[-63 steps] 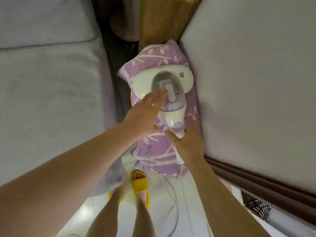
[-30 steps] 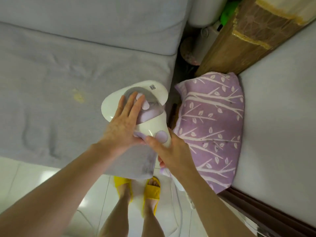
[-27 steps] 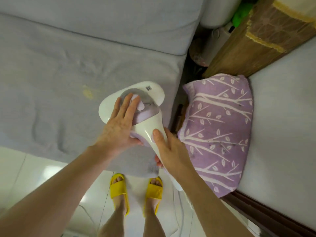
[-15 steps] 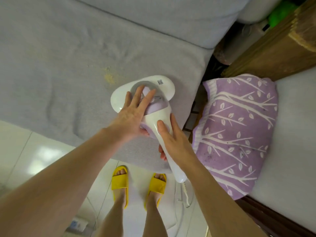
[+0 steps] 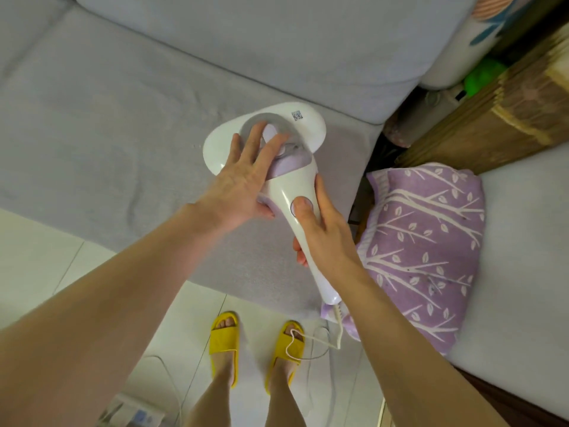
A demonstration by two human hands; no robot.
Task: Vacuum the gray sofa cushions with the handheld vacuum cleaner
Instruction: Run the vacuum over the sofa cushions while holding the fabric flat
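Right hand wrapped around the white handle of the handheld vacuum cleaner, grip closed on it, thumb laid on the round lilac button on top of the handle, other fingers curled underneath and mostly hidden. Left hand spread flat over the vacuum's body, fingers fanned across the grey ring and lilac dome, palm against the left side of the neck; resting on it rather than closed around it. Broad white head of the vacuum set flat on the gray sofa seat cushion, near that cushion's right end and just in front of the back cushion. Small square code sticker on the head's far edge. Handle angled back toward the body and to the right, its lilac tail end past the cushion's front edge. White cord hanging from the tail end, looping down across the pale tiled floor and over the right of two yellow slippers. Both feet in the slippers, standing close to the sofa front. Right of the sofa, a dark gap, then a purple pillow with a white branch-and-leaf print, lying on the edge of a pale mattress. Beyond the pillow, a brown woven panel; something green and a white cylinder behind it, not clear enough to name.
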